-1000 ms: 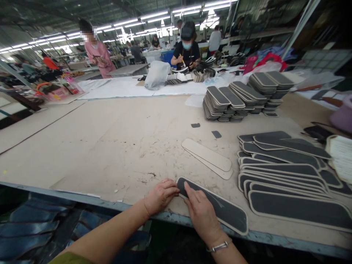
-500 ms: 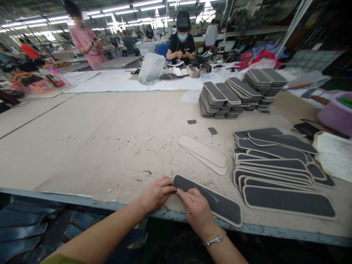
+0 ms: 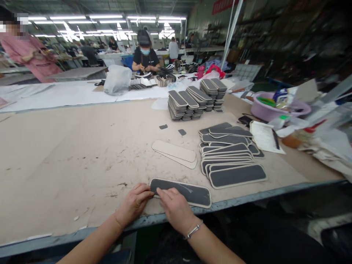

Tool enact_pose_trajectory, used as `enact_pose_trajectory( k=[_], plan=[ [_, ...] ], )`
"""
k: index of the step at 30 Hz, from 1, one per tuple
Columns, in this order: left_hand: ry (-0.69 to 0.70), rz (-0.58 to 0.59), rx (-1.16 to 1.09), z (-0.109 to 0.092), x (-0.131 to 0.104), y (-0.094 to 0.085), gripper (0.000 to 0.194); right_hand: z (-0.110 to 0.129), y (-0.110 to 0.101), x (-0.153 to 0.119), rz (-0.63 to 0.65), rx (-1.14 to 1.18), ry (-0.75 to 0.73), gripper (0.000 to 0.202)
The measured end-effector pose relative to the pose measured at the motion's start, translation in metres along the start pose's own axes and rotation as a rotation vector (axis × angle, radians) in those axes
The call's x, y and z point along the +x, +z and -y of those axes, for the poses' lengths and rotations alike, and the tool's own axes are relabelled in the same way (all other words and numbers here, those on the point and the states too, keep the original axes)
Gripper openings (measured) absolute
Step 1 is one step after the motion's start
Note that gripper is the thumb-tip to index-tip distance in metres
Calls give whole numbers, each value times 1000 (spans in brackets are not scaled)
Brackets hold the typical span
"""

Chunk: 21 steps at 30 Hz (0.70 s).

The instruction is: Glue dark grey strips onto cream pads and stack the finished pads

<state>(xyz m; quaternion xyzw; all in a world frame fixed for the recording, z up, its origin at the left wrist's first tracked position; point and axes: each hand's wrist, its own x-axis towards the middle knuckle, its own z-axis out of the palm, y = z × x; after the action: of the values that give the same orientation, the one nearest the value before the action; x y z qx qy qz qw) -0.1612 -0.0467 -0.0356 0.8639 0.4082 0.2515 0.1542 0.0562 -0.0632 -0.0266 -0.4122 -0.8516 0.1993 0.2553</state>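
Observation:
A long dark grey panel with rounded corners and a pale rim lies slantwise at the table's near edge, with light streaks on its top. At its left end, my left hand has curled fingers closed on the rim; the fingertips are partly hidden. My right hand rests over the near side of the panel, fingers stretched out on its top close to the left hand. Behind the panel lie two overlapping plain beige strips of similar shape.
Similar panels overlap in a loose pile at right; neat stacks stand farther back. Two small dark scraps lie nearby. At right are a written sheet, a purple basin and an amber bottle. A co-worker sits opposite.
The view has swung right, bringing in the basin and bottle. My right fingers have moved from the panel's left rim onto its top; my left hand stays at that end.

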Motion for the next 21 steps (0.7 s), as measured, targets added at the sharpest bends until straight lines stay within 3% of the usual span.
enact_pose_trajectory(
  k=[6, 10, 14, 17, 19, 21],
  plan=[
    [-23, 6, 3, -7, 3, -3, 18, -14, -25, -41, 67, -267, 126, 64],
    [-105, -10, -16, -15, 6, -3, 18, -29, -31, -68, 81, -387, 158, 68],
    [-370, -85, -150, -14, 5, -7, 11, -37, -24, -78, 34, -427, 153, 69],
    [-554, -211, -244, -21, 7, -16, 24, -40, -19, -78, 16, -429, 134, 66],
    [-484, -246, -188, -39, 15, -18, 32, -42, -17, -78, 6, -427, 125, 66],
    [-311, -133, -96, -66, 28, -10, 41, -43, -15, -79, -8, -431, 114, 68]
  ],
)
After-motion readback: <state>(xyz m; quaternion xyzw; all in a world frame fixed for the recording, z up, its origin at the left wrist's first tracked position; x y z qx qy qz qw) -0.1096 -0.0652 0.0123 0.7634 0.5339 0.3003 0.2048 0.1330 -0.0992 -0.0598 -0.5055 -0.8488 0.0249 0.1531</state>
